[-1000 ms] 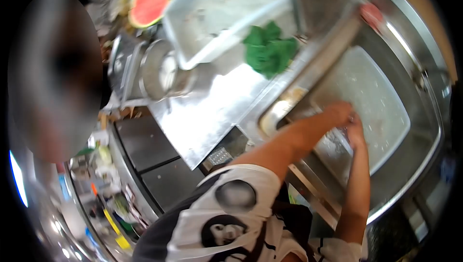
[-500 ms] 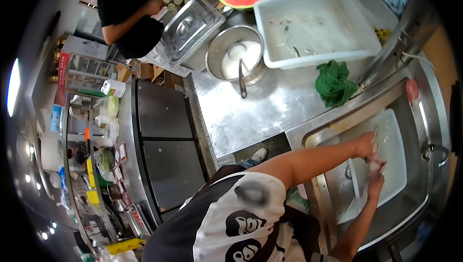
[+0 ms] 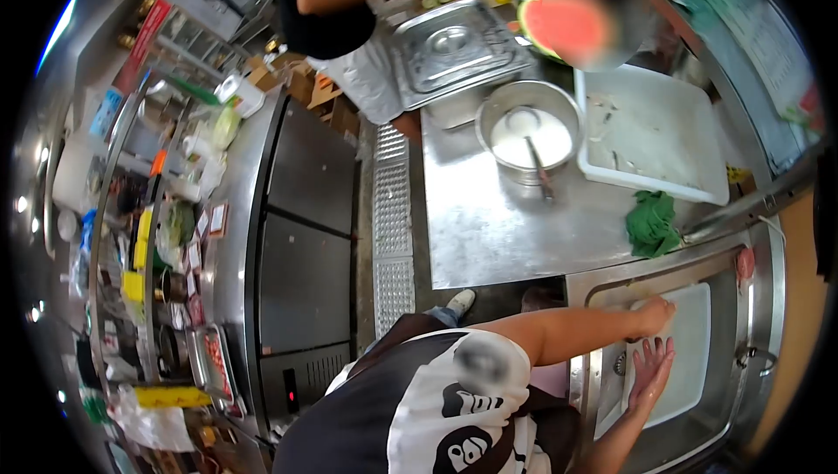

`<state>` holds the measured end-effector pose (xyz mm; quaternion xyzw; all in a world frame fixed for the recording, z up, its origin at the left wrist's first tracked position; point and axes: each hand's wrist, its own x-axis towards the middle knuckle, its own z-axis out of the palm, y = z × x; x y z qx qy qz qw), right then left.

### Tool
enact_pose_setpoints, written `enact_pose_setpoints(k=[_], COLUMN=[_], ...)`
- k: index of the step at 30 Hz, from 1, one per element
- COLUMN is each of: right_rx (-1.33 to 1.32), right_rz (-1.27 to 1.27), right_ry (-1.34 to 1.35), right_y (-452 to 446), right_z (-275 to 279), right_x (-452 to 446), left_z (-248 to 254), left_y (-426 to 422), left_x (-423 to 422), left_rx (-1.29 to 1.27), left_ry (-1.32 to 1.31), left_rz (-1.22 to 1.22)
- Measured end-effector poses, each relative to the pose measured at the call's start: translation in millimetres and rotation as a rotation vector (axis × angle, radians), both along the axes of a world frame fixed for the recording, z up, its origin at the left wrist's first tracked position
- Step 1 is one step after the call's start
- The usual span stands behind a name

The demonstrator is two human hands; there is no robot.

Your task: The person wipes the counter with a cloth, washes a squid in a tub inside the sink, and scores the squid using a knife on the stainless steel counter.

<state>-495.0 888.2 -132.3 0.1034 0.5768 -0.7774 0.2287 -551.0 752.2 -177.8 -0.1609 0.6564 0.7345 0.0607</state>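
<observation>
Nearby, a green cloth [image 3: 653, 225] lies beside the sink [image 3: 724, 360].

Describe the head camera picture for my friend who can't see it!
A person's left hand is curled and right hand open at a white tub in a sink. A pot and a green cloth are on the counter alongside.

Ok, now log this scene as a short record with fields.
Left hand: at the sink tub; grip cannot be told
Right hand: near the left hand, fingers spread
Sink tub: inside the steel sink
Counter: pot, white bin, green cloth
Pot: white liquid, ladle
Melon: cut, red face showing
Co-worker: black top, by the steel lid
</observation>
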Motion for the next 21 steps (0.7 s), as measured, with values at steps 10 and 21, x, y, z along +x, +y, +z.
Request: enact_pose_setpoints(k=[10, 21], right_rx=[0.108, 0.563], right_rz=[-0.081, 0.406], right_ry=[0.326, 0.679], right_y=[-113.4, -236.6], right_z=[-16.8, -93.5], right_x=[-21.7, -44.0], left_z=[85.1, -10.1], left_y=[-90.1, -223.2], left_x=[82.0, 149.2], left_rx=[-0.066, -0.331], left_ry=[0.146, 0.008], left_rz=[-0.094, 0.180])
